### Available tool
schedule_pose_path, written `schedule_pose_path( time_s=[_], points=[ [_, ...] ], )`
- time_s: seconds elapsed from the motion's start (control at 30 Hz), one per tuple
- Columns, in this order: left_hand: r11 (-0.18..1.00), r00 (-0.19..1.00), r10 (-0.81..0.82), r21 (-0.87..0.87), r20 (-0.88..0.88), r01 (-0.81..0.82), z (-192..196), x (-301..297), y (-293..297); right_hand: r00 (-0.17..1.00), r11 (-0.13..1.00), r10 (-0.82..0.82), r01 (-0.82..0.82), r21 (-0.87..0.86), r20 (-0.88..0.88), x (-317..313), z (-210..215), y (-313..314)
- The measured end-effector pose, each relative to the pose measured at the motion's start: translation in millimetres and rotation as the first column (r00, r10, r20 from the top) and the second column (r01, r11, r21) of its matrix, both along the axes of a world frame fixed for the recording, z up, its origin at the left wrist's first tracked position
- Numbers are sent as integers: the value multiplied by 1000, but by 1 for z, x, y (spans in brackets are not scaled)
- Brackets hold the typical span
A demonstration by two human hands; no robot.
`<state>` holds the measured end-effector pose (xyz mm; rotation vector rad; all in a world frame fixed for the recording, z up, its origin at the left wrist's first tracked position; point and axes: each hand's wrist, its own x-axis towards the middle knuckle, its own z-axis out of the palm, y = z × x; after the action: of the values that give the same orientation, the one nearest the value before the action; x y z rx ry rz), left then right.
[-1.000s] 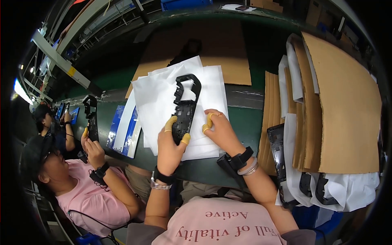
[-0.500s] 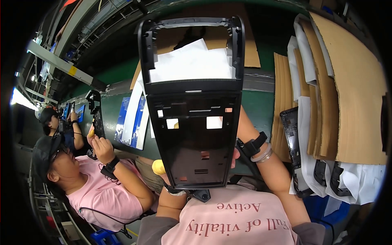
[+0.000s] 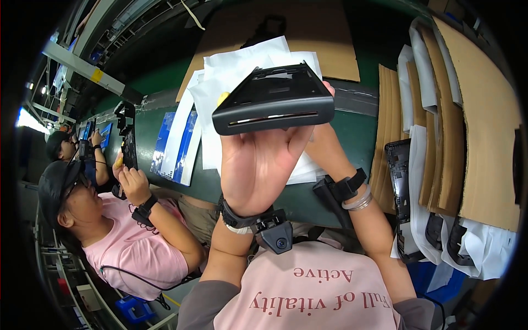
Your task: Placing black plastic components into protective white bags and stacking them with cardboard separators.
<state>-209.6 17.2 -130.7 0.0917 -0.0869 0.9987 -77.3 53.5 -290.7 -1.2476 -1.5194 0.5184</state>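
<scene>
A black plastic housing (image 3: pixel 275 104) is tilted, its thick near end with a long narrow slot facing me. From below, my left hand (image 3: pixel 254 168) supports and grips it, palm toward me; a yellow finger cover (image 3: pixel 223 98) shows at the housing's left edge. My right hand (image 3: pixel 320 135) reaches in behind the housing's right side, and its fingers are hidden. A fingertip shows at the right edge, but I cannot tell which hand it belongs to. White paper sheets (image 3: pixel 212 137) lie on the green table under and behind the housing.
Cardboard sheets (image 3: pixel 484 121) and white wrapping stand at the right, with another black frame (image 3: pixel 400 192) beside them. Blue-and-white strips (image 3: pixel 175 148) lie left of the paper. A co-worker (image 3: pixel 129 231) at the left handles a black part. Flat cardboard (image 3: pixel 330 38) lies at the back.
The housing has tipped from upright, facing me, to nearly flat, its lower end now toward me and raised. My left hand has moved up with it, and its palm now shows.
</scene>
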Motion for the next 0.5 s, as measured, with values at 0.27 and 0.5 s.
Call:
schedule_pose_path(
  time_s=[0.27,0.5],
  points=[
    [998,977,12,66,-213,2,1,5,-2,952,997,-49,30,65,302,13,0,1],
    [350,-73,924,752,-376,559,-12,12,14,841,957,151,-257,-138,-519,5,16,-10]
  ],
)
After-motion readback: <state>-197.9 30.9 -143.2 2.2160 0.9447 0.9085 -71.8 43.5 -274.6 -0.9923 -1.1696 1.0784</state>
